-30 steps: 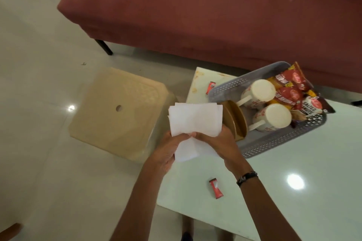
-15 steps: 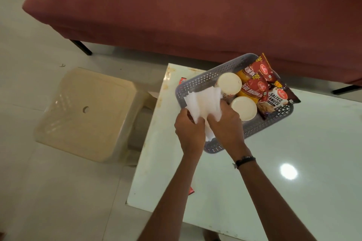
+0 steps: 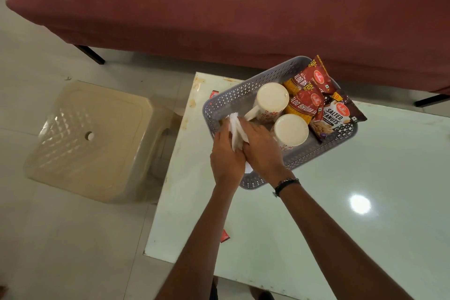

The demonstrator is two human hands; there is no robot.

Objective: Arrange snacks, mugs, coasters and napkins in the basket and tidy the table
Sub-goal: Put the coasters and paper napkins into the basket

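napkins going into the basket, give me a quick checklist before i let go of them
1. Both hands on the napkins: ok, left hand and right hand pinch the white stack between them.
2. Napkins over the basket, not the table: ok, they sit inside its near left end.
3. Free slot beside the mugs: cannot tell, the hands hide the floor there.
4. Coasters already in: cannot tell, hidden behind the hands.
5. Snack packets clear of the napkins: ok, they stand at the far right end.
6. Table tidy: not ok, a small red sachet lies near the left forearm and another behind the basket.
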